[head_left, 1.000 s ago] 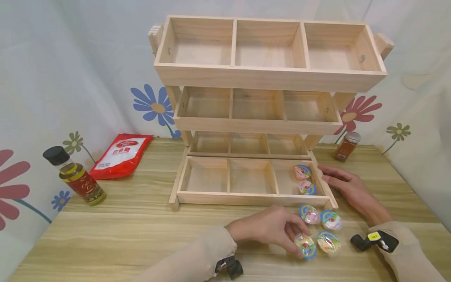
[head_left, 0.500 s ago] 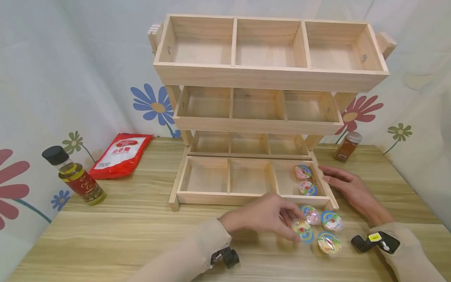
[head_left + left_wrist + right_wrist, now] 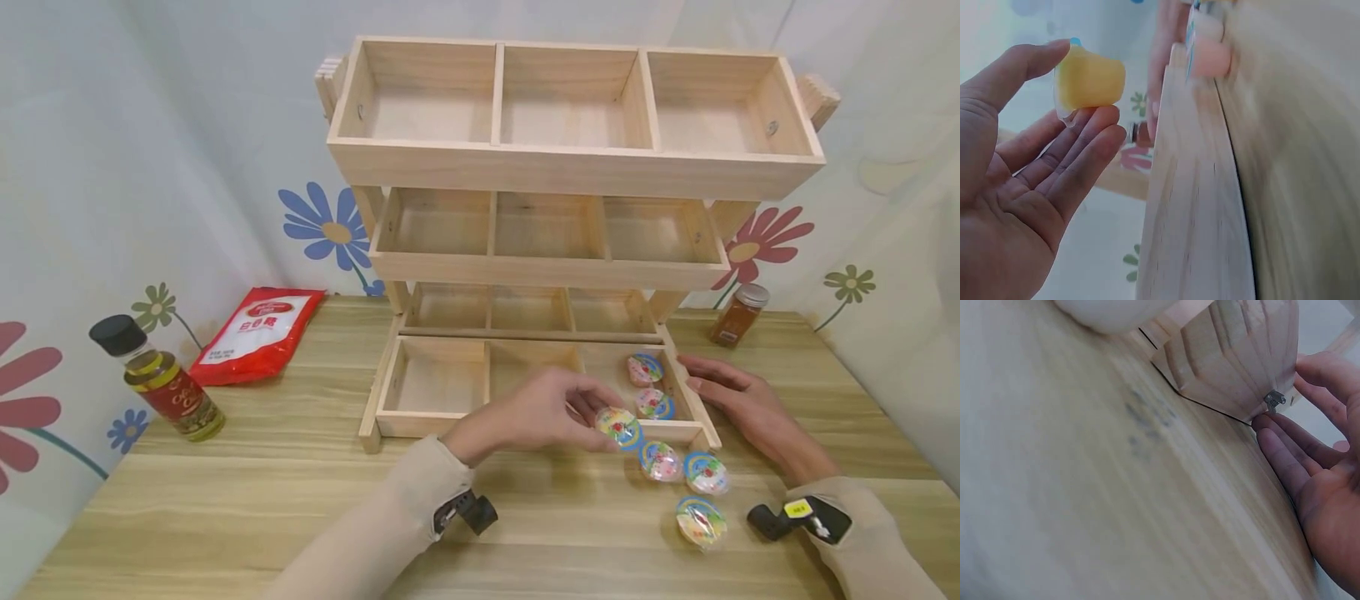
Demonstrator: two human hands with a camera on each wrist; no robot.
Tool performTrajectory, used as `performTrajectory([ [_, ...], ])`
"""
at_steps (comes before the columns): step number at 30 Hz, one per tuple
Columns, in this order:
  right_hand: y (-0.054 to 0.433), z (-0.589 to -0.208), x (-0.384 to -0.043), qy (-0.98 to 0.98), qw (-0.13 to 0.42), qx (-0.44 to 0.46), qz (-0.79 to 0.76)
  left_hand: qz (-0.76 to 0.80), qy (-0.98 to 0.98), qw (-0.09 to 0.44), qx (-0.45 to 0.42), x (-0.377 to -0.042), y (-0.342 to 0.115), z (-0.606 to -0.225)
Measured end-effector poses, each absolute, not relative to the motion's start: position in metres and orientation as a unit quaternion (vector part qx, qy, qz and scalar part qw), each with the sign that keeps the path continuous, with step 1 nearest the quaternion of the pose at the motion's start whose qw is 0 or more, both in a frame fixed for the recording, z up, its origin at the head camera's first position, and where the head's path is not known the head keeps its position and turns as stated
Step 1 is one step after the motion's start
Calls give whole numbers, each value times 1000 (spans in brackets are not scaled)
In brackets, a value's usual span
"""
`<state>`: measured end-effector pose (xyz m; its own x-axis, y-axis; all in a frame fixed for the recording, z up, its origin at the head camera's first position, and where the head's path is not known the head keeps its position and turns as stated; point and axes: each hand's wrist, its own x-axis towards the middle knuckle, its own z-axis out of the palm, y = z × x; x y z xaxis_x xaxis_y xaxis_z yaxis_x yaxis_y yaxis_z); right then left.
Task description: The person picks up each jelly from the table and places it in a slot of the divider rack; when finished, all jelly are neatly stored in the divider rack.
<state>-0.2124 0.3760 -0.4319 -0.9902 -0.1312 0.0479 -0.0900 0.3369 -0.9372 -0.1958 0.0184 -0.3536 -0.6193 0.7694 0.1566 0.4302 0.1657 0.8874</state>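
Observation:
My left hand point(image 3: 543, 412) pinches a yellow jelly cup point(image 3: 619, 427) between thumb and fingertips, raised at the front board of the bottom wooden tray point(image 3: 420, 426). In the left wrist view the jelly cup point(image 3: 1092, 78) is tipped on its side, thumb on its rim. Two pink jelly cups point(image 3: 645, 368) lie in the tray's right compartment. On the table before it sit a pink jelly cup point(image 3: 661, 461), a pale one point(image 3: 706, 472) and a yellow one point(image 3: 701, 522). Fingers of my right hand point(image 3: 750, 408) touch the rack's right side, near a metal fastener point(image 3: 1274, 399).
Above the bottom tray rise further tiers of the wooden rack point(image 3: 573, 167), each split into three compartments. An oil bottle point(image 3: 172, 392) and a red-and-white packet point(image 3: 258, 333) are at the left. A spice jar point(image 3: 738, 315) stands behind my right hand.
My left hand has lifted the yellow jelly cup off the table and carried it away from me to the tray's front. My right hand stays at the rack's side.

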Motion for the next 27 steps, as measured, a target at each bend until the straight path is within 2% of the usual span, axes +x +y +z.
performTrajectory([
  [6,375,-433,-213,813,14,-73,-577,522,753,157,369,-213,11,-356],
  [15,376,-434,-214,804,13,-76,-590,516,777,96,348,-240,-3,-359],
  [27,376,-435,-214,799,18,-73,-597,522,803,70,279,-262,-15,-363],
])
